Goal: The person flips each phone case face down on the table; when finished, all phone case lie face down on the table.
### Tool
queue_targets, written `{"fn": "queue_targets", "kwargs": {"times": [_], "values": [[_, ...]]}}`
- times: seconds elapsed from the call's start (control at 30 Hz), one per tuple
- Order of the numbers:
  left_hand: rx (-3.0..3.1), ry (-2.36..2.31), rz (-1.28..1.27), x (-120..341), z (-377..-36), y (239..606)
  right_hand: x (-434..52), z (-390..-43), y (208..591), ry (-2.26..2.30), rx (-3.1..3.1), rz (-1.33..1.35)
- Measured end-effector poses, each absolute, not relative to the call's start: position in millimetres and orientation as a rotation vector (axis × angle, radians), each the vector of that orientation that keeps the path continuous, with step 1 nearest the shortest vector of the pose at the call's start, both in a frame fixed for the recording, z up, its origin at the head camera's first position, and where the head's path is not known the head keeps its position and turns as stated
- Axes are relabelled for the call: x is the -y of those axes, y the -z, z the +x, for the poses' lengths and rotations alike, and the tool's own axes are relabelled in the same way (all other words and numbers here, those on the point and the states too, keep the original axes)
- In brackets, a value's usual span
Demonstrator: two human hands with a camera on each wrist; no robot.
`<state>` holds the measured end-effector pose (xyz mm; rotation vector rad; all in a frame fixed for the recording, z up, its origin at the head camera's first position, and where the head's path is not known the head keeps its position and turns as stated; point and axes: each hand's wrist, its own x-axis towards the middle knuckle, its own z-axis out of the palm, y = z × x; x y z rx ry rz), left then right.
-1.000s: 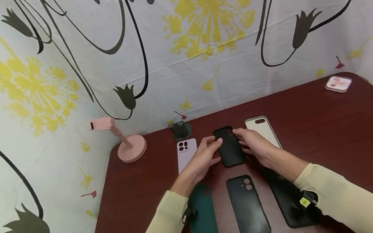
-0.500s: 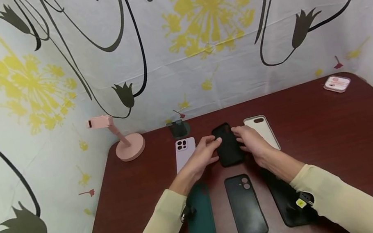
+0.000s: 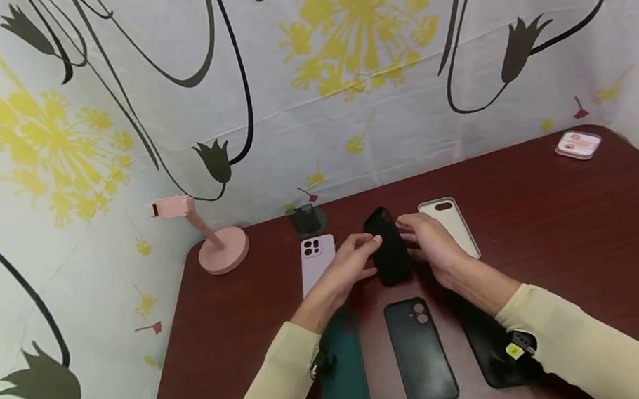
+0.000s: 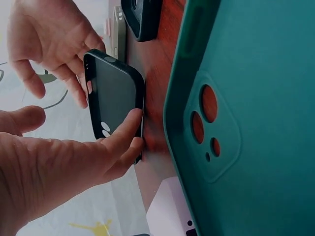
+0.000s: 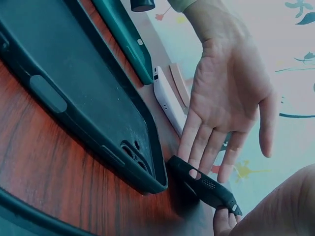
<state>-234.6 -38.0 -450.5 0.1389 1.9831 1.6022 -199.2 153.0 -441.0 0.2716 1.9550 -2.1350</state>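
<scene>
A black phone case (image 3: 387, 244) stands tilted up on its long edge in the middle of the dark red table (image 3: 592, 251). My left hand (image 3: 367, 248) touches its left side with nearly straight fingers (image 4: 129, 132), thumb apart. My right hand (image 3: 411, 229) grips the opposite edge, its fingers (image 4: 74, 88) curled over the rim. In the right wrist view the black case (image 5: 202, 184) lies under the left hand's fingertips (image 5: 194, 172), and a right fingertip (image 5: 222, 216) is at its end.
A lilac case (image 3: 317, 260) and a beige case (image 3: 450, 223) flank the hands. A green case (image 3: 341, 367), a black case (image 3: 419, 349) and a larger black case (image 3: 496, 346) lie nearer me. A pink stand (image 3: 218, 246), a small dark stand (image 3: 306, 218) and a pink box (image 3: 578, 144) stand further back.
The black case lay flat a second ago; its right side has since risen, so it now stands tilted on edge between my hands. The other cases have not moved.
</scene>
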Motion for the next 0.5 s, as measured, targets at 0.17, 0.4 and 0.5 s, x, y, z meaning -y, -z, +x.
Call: {"fn": "queue_targets", "kwargs": {"times": [0.17,0.4,0.5], "values": [[-2.066,-1.529,0.194,35.5,-234.2,451.9,-153.1,-199.1,441.1,2.174,-1.934,0.280],[-2.152,-1.476,0.244,34.7,-234.2,453.1,-148.2,-198.1,438.4,2.189,-1.918,0.220],[-2.150,-1.475,0.243,35.1,-235.2,452.5,-146.3,-196.5,437.6,2.197,-1.906,0.187]]}}
